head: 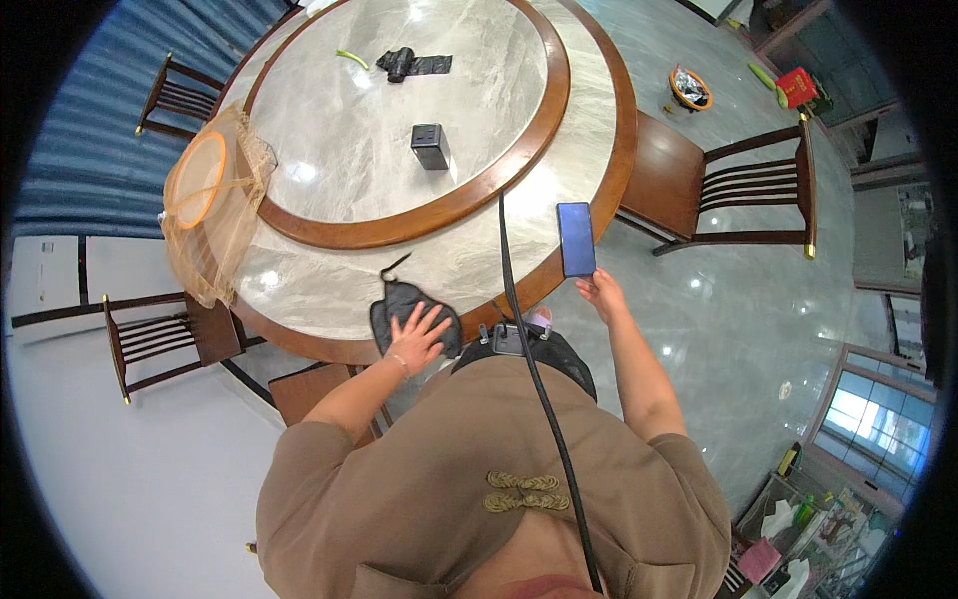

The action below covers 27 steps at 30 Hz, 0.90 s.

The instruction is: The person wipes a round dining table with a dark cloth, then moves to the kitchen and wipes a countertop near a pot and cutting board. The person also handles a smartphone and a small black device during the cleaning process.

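My left hand lies with fingers spread on a black quilted cloth, possibly an oven mitt or pot holder, at the near edge of the round table. A dark loop or strap sticks out from the cloth's far end. In my right hand is a smartphone, gripped by its lower end with the blue-looking face up, over the table's wooden rim. Between my hands a black cable runs from the table up along my shirt. A device is clipped at my waist.
On the turntable are a dark power block, a roll of black plastic bags and a green stem. A mesh food cover hangs over the left edge. Wooden chairs surround the table; a wastebasket stands beyond.
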Each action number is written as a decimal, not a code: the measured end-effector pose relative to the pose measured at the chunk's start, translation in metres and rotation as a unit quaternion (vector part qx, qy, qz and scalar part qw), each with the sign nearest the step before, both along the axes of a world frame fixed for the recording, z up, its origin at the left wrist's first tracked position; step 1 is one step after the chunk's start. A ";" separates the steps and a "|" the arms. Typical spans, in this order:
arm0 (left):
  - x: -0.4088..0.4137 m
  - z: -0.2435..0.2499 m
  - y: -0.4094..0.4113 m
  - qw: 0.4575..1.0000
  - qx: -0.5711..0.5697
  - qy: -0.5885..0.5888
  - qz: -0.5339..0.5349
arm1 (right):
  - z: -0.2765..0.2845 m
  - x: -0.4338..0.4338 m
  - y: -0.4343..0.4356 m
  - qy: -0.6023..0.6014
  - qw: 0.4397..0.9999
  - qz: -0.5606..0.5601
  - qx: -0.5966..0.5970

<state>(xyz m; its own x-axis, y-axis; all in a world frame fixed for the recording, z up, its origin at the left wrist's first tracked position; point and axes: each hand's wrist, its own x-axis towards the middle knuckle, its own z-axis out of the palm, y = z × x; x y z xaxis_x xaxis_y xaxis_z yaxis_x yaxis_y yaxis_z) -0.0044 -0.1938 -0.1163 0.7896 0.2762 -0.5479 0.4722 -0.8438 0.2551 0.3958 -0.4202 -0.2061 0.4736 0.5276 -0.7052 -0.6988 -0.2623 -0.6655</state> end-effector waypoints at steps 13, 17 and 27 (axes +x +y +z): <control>0.095 -0.030 0.012 0.992 0.059 -0.094 0.064 | 0.001 0.005 0.001 0.002 1.000 0.014 0.001; 0.176 -0.032 0.015 0.988 0.053 -0.139 0.031 | -0.002 0.005 -0.001 -0.024 1.000 0.018 0.006; 0.312 -0.028 0.013 0.995 0.034 -0.098 -0.002 | 0.005 0.000 -0.058 -0.097 0.995 -0.005 -0.003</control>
<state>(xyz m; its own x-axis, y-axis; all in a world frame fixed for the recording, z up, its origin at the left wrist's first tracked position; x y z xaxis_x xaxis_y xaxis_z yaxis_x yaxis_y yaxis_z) 0.3076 -0.1808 -0.1442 0.8803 0.3045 -0.3637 0.4160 -0.8640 0.2837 0.3954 -0.4780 -0.2009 0.6061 0.5186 -0.6031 -0.5603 -0.2597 -0.7865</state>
